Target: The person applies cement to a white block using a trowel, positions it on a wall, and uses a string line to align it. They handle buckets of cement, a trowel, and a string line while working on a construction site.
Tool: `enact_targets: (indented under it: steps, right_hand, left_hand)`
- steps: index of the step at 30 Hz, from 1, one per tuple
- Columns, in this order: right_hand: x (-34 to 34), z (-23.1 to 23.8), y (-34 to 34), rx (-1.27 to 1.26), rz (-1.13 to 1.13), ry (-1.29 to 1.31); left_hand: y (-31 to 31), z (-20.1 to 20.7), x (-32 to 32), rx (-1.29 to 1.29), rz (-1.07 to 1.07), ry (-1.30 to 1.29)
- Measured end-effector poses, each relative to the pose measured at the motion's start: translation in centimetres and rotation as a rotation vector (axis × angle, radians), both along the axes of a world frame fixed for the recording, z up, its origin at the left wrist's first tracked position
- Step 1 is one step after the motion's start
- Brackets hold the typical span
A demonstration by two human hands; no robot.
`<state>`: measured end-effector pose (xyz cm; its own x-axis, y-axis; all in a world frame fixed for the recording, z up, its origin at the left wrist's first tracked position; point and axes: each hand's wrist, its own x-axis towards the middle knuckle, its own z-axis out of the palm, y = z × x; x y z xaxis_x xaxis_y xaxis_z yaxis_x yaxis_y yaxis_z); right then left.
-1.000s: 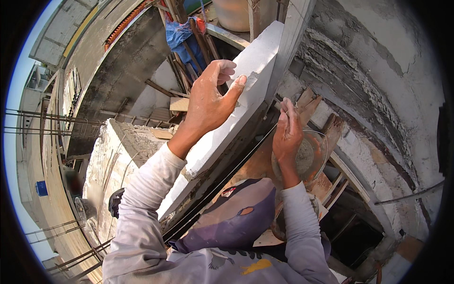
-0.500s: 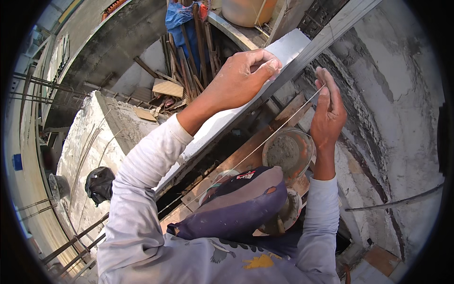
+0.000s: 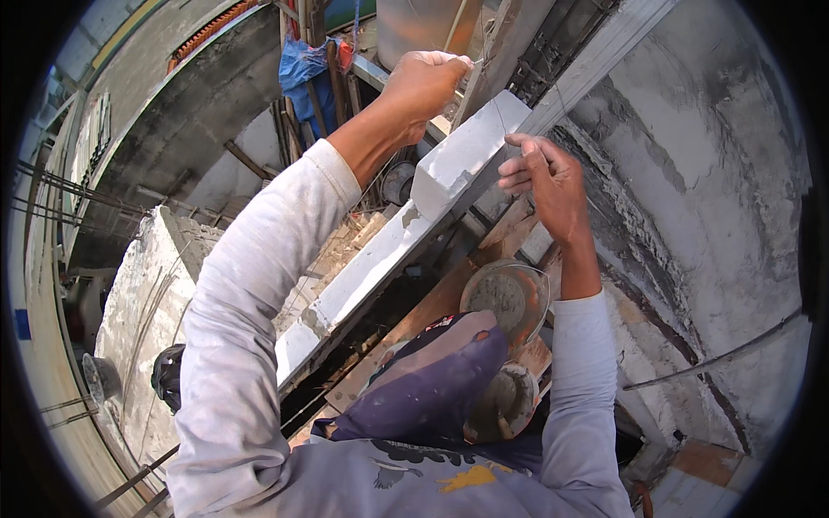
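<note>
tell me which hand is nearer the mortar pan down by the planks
Right. The right hand is at the white block, above the mortar pan; the left hand is higher and farther away.

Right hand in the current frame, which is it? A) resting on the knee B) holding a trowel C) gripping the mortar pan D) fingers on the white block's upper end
D: the right hand has its fingers spread against the upper end of the white block, well above the mortar pan, and no tool shows in it.
</note>
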<state>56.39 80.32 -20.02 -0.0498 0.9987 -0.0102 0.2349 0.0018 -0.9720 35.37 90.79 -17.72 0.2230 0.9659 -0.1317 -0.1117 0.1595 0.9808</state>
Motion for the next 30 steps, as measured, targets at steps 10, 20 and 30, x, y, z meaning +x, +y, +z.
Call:
enact_targets:
  steps: [10,20,30]
  right_hand:
    - [11.7,-6.9,7.0,-0.039,-0.220,0.061]
    - [8.7,-2.3,14.9,-0.183,0.397,0.155]
    - [5.9,-2.6,20.2,-0.372,0.581,0.389]
  left_hand:
    - [3.2,-4.5,1.6,-0.022,-0.107,-0.082]
    - [0.1,-4.0,1.9,0.114,-0.231,-0.484]
    - [0.0,-3.1,2.8,0.208,-0.195,-0.496]
